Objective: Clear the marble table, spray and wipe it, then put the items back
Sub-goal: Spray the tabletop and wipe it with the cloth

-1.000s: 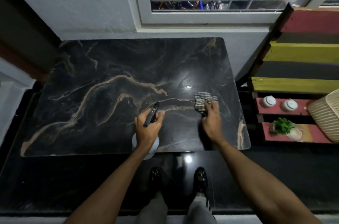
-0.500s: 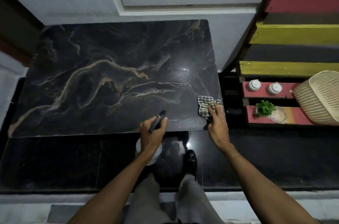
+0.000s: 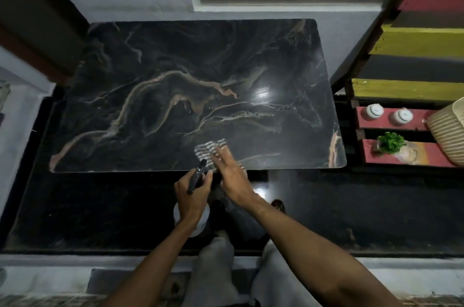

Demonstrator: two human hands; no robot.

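Marble table (image 3: 150, 68): right hand (image 3: 232, 178) presses cloth (image 3: 207, 149).

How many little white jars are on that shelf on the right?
2. The left jar and the right jar stand side by side on the upper red shelf. The basket covers that shelf's right end, so more may be hidden.
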